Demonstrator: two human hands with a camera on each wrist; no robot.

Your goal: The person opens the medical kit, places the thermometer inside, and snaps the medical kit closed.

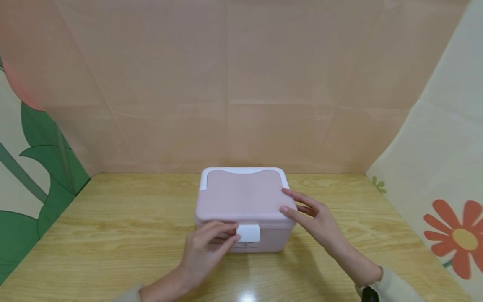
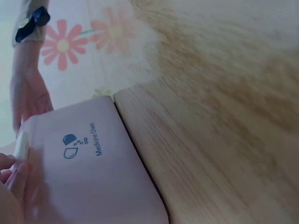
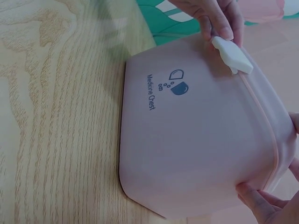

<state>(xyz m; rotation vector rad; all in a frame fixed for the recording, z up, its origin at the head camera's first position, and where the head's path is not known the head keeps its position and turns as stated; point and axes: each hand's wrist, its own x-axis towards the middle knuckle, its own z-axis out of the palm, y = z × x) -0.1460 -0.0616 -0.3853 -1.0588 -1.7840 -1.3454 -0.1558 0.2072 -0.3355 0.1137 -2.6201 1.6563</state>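
A pale pink medicine chest (image 1: 247, 199) with a white-trimmed lid stands on the table, its lid down. On its front is a white latch (image 1: 247, 233); the right wrist view shows the latch (image 3: 232, 55) tilted a little out from the front wall. My left hand (image 1: 207, 247) pinches the left edge of the latch between thumb and fingers. At the lid's right edge, my right hand (image 1: 318, 220) rests its extended fingertips and thumb. Dark print reading "Medicine Chest" (image 3: 151, 92) and a capsule picture mark the front wall.
The wood-grain table (image 1: 124, 226) reaches back to a plain brownish backdrop (image 1: 226, 84). Printed cloth with green leaves (image 1: 56, 167) hangs at the left, and one with red flowers (image 1: 464, 239) at the right. The right sleeve carries a dark strap (image 2: 32, 24).
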